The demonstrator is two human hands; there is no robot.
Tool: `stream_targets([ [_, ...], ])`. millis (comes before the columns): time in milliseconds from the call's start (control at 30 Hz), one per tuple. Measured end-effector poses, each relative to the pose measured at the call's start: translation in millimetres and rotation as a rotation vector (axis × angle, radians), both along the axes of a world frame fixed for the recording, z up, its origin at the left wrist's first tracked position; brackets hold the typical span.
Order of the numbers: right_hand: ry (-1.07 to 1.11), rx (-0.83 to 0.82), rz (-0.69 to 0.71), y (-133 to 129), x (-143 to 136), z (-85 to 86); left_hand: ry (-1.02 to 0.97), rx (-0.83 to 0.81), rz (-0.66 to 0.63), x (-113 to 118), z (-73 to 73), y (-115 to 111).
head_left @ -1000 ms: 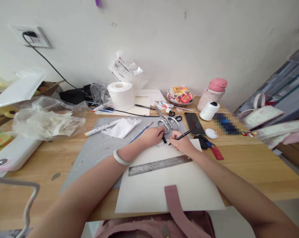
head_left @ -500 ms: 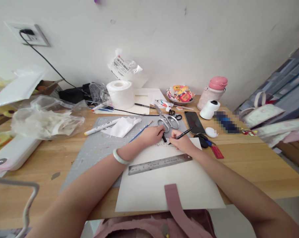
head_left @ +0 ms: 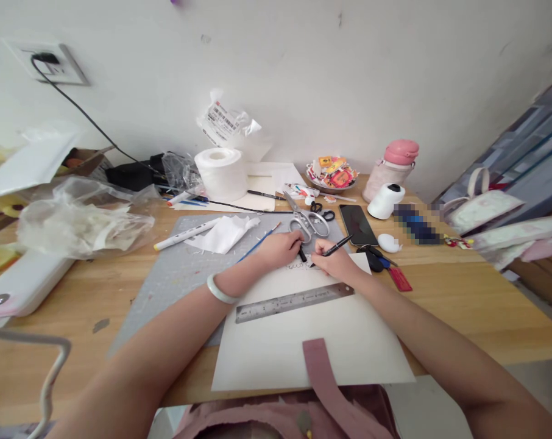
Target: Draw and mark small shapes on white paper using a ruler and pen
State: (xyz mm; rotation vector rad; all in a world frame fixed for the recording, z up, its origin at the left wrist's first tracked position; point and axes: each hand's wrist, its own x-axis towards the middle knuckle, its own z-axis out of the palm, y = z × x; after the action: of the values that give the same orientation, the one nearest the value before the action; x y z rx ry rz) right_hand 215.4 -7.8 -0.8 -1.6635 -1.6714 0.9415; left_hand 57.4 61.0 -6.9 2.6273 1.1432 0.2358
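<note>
My right hand [head_left: 333, 259] is closed around a black pen [head_left: 339, 245], its tip down on a large white sheet of paper [head_left: 312, 341]. Small black looping marks [head_left: 295, 266] show on the sheet, left of the tip. My left hand [head_left: 283, 249] rests at the sheet's top edge, fingers curled, with a short black pen cap [head_left: 302, 253] sticking out from them. Across the paper, below both hands, lies a metal ruler [head_left: 294, 303]. Silver scissors [head_left: 306, 219] lie just beyond my left fingers, and a blue paintbrush [head_left: 260, 242] is beside that hand.
A grey cutting mat [head_left: 166, 292] lies under the paper's left side, with crumpled tissue [head_left: 223, 235] and a white marker [head_left: 184, 235] on it. Behind stand a paper roll [head_left: 221, 174], a bowl of wrapped sweets [head_left: 331, 174] and a pink bottle [head_left: 390, 171]. A phone [head_left: 358, 224] lies right.
The pen tip has shifted very slightly in my right hand. Both hands stay in nearly the same place; the whole view has moved a little.
</note>
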Motion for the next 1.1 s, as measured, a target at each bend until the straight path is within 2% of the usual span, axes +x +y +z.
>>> stream_targets([
  [200, 0.003, -0.016, -0.031, 0.0, -1.5, 3.3, 0.004, -0.010, 0.002, 0.6, 1.5, -1.1],
  [467, 0.076, 0.003, -0.084, 0.0, 0.6, -1.4, 0.009, -0.013, 0.012, 0.5, 1.9, -0.9],
  [833, -0.013, 0.019, -0.049, 0.4, 0.0, 0.8, 0.008, 0.007, 0.013, 0.8, -0.5, -0.3],
  [1100, 0.038, -0.006, -0.023, -0.1, 1.3, 1.9, 0.001, 0.006, 0.004, 0.6, 1.2, -0.4],
])
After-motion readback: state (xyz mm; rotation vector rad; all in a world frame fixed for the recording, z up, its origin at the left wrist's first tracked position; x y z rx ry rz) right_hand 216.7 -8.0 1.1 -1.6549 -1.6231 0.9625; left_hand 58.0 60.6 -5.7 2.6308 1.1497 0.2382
